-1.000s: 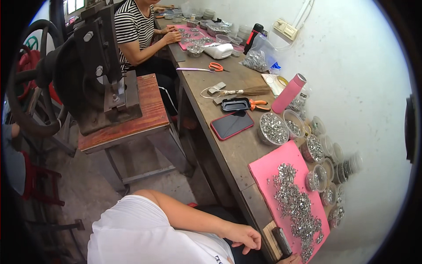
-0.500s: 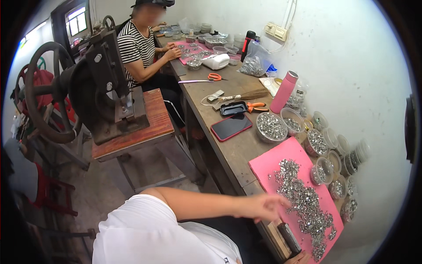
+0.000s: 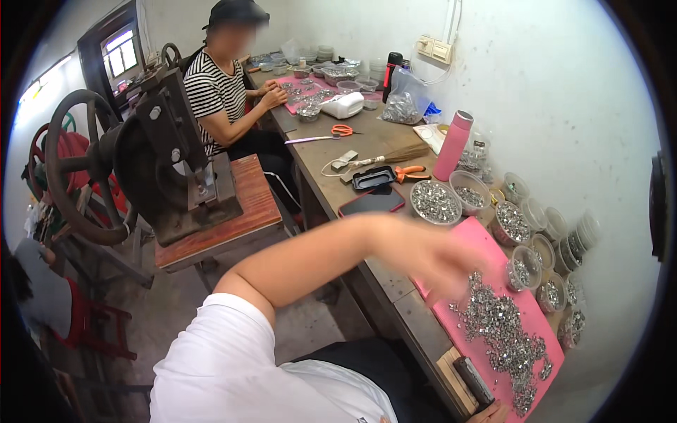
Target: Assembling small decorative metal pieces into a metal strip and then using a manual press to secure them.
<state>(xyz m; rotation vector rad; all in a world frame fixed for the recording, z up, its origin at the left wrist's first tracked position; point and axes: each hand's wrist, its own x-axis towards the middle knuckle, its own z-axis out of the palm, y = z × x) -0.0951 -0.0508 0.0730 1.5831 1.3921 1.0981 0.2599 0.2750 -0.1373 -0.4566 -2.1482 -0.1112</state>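
My left hand (image 3: 441, 257), smeared by motion, hangs over the upper end of a pink mat (image 3: 441, 310). Its fingers are too blurred to show whether they hold anything. Below it, small shiny silver metal pieces (image 3: 504, 328) lie in a long heap on the mat. Only part of my right hand (image 3: 491, 413) shows at the lower edge, by the near side of the mat and the end of a dark bar (image 3: 474, 381). That bar rests beside a wooden strip (image 3: 456, 381). What the right hand's fingers do is mostly hidden.
Clear tubs of metal pieces (image 3: 435, 202) line the wall side. A phone (image 3: 371, 202), orange-handled pliers (image 3: 410, 173), a brush (image 3: 405, 155) and a pink bottle (image 3: 453, 144) stand or lie beyond. A co-worker (image 3: 218, 92) sits farther along the bench, near a hand-wheel press (image 3: 151, 141).
My left hand has risen away from the mat's near edge and moved farther up, its forearm now partly covering the phone. The right hand stays at the lower edge.
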